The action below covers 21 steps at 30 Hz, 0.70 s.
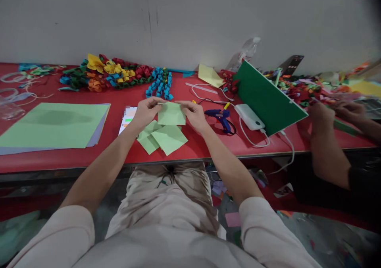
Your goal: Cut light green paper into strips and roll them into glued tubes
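Note:
Between my two hands I hold a light green square of paper (172, 115) by its upper corners. My left hand (148, 110) pinches the upper left corner, and my right hand (193, 113) grips the upper right one. The top edge looks slightly folded or curled. Just below it, more loose green paper squares (169, 139) overlap on the red table (202, 144). A phone with a lit screen (127, 119) lies partly behind my left wrist. To the right of my right hand rests a blue glue gun (220, 119).
Large green and lilac sheets (56, 125) lie at left. Colourful paper chains (110, 73) are heaped along the wall. A green board (268, 97) leans by a white power bank (249, 116) with cables. A co-worker's hands (323, 115) are busy at far right.

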Motion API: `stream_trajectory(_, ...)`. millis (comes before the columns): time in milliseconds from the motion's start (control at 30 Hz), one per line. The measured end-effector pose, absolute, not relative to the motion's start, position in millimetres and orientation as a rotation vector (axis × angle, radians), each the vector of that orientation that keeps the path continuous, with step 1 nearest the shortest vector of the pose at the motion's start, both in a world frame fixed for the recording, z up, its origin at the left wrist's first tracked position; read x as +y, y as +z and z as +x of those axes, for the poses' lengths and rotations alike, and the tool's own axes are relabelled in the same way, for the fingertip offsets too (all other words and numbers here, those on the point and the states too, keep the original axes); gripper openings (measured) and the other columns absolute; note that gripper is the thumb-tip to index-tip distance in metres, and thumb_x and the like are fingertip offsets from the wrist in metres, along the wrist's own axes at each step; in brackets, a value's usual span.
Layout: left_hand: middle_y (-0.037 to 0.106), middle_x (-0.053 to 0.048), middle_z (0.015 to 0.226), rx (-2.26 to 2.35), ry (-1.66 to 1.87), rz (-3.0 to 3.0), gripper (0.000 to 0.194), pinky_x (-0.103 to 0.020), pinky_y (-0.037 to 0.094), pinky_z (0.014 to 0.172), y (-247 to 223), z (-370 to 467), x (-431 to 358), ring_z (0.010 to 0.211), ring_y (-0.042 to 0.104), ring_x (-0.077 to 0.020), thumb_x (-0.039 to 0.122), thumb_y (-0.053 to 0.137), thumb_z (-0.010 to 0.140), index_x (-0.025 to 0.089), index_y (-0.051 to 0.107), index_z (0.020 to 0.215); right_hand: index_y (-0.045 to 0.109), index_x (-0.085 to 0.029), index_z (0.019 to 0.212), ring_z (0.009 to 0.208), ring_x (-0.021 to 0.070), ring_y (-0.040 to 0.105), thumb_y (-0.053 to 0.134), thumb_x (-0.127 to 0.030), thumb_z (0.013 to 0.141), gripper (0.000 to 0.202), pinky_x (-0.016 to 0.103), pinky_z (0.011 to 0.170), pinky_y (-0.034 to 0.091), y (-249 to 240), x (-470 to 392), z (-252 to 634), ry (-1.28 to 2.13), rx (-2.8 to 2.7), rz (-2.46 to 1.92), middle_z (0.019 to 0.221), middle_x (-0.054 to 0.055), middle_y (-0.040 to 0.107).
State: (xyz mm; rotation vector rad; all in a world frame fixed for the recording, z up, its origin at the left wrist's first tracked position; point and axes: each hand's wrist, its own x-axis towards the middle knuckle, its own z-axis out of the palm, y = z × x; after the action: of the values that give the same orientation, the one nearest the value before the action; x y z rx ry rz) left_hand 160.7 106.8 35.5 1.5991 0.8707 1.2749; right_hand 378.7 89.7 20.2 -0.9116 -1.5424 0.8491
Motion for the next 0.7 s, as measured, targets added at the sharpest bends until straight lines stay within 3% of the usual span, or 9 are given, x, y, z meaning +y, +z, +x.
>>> stream_trajectory(133, 0.071, -0.006, 0.087, 0.878, 1.187, 1.47, 0.039, -0.032, 0.058, 0.07, 35.4, 161.0, 105.3, 0.078, 0.069, -0.0191, 0.057, 0.069, 0.086, 0.019, 0.071, 0.096, 0.079, -0.026, 0.106, 0.1, 0.0219, 0.069, 0.057, -0.03, 0.087, 0.029, 0.039, 0.091, 0.054, 23.3, 86.6, 379.9, 0.841, -1.575, -0.904, 0.107, 0.002, 0.077)
stream_trajectory(300, 0.07, -0.005, 0.079, 0.986, 1.27, 1.607, 0.037, -0.028, 0.054, 0.067, 29.7, 160.4, 109.2, 0.073, 0.066, -0.0168, 0.048, 0.078, 0.081, 0.018, 0.074, 0.103, 0.079, -0.024, 0.102, 0.109, 0.0253, 0.068, 0.052, -0.044, 0.095, 0.034, 0.039, 0.088, 0.056, 25.2, 83.1, 379.5, 0.995, -1.542, -0.804, 0.109, 0.005, 0.076)
stream_trajectory(400, 0.073, -0.006, 0.086, 0.973, 1.235, 1.675, 0.035, -0.029, 0.054, 0.068, 27.5, 159.4, 109.4, 0.076, 0.068, -0.0184, 0.044, 0.077, 0.082, 0.018, 0.073, 0.105, 0.076, -0.024, 0.109, 0.102, 0.0242, 0.069, 0.058, -0.053, 0.094, 0.037, 0.038, 0.084, 0.056, 23.6, 84.8, 377.4, 0.967, -1.541, -0.848, 0.107, 0.005, 0.076)
stream_trajectory(500, 0.074, -0.007, 0.089, 0.986, 1.202, 1.713, 0.037, -0.029, 0.053, 0.066, 26.9, 160.5, 108.0, 0.076, 0.068, -0.0186, 0.044, 0.077, 0.082, 0.019, 0.074, 0.108, 0.073, -0.024, 0.113, 0.094, 0.0219, 0.069, 0.071, -0.047, 0.086, 0.036, 0.036, 0.082, 0.055, 19.4, 89.3, 374.5, 0.868, -1.574, -0.909, 0.108, 0.005, 0.076)
stream_trajectory(700, 0.074, -0.007, 0.083, 1.111, 1.145, 1.651, 0.045, -0.026, 0.047, 0.059, 28.9, 164.7, 104.9, 0.071, 0.065, -0.0175, 0.059, 0.07, 0.084, 0.016, 0.079, 0.097, 0.073, -0.02, 0.107, 0.079, 0.0178, 0.065, 0.065, -0.049, 0.09, 0.035, 0.031, 0.072, 0.052, 15.0, 93.5, 375.8, 0.779, -1.654, -0.96, 0.099, 0.006, 0.075)
